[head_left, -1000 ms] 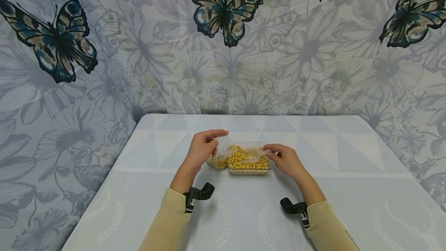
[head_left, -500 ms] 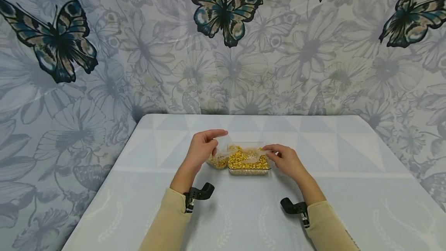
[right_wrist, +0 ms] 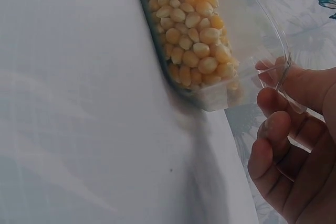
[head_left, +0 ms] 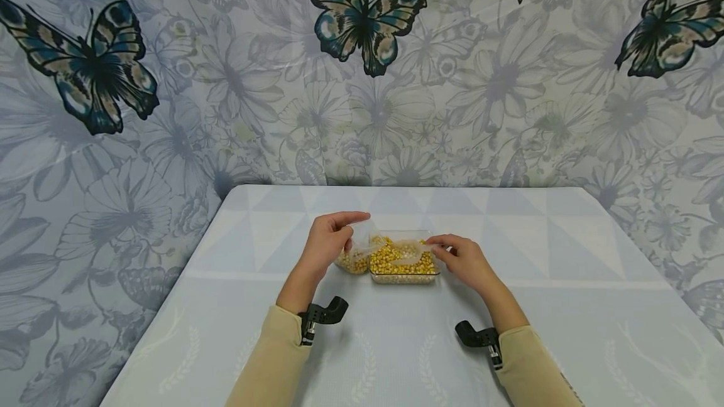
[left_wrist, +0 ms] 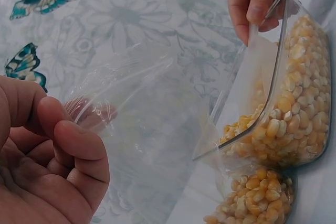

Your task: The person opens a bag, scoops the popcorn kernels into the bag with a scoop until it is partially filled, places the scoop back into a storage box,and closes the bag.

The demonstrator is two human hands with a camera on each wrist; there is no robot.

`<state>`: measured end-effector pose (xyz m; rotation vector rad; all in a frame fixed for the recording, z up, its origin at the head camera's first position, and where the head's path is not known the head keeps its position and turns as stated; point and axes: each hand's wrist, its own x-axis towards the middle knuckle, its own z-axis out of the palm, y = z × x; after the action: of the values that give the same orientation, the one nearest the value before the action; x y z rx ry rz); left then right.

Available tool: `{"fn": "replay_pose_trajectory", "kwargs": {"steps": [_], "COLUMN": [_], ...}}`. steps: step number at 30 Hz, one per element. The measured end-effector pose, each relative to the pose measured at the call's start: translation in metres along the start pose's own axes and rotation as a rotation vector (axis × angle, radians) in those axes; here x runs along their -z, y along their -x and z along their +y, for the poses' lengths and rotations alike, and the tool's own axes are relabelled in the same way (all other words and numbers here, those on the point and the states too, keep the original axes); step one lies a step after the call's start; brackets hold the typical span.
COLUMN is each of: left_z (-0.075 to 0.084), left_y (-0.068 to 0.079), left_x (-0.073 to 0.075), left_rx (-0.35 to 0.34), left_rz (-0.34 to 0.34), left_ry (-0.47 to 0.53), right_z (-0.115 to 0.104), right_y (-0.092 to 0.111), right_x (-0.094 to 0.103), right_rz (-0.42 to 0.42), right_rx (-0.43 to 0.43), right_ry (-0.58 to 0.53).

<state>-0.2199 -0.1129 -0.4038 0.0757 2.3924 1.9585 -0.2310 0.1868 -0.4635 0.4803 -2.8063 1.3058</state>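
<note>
From the head camera I have both hands in front of me over the worktop [head_left: 396, 344]. My left hand [head_left: 330, 237] has its grip clamped on the open upper edge of a clear bag [head_left: 353, 261], with the index finger stretched out to the right. The bag's lower part holds corn and sits on the worktop, just beside the left side of a glass dish [head_left: 404, 277].

My right hand [head_left: 465, 259] is at the dish's right end, its grip pinched on what looks like a translucent scoop [left_wrist: 261, 69] reaching in over the rim; I cannot tell whether those fingers also touch the glass. The dish stands upright, well filled with yellow corn [head_left: 390, 264].

I see a black camera on each wrist, tan sleeves [head_left: 271, 357], and a wall [head_left: 254, 93] of butterflies and pale flowers behind.
</note>
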Motion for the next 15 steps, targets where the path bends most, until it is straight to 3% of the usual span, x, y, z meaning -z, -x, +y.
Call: {"fn": "replay_pose_trajectory", "kwargs": {"steps": [15], "left_z": [-0.0007], "left_y": [0.0001], "left_x": [0.0002], "left_rx": [-0.015], "left_rz": [-0.005], "left_ry": [-0.001], "right_z": [0.0048], "right_y": [-0.0005], "right_x": [-0.0018], "right_rz": [0.008], "right_rx": [-0.009], "right_ry": [-0.062]}}
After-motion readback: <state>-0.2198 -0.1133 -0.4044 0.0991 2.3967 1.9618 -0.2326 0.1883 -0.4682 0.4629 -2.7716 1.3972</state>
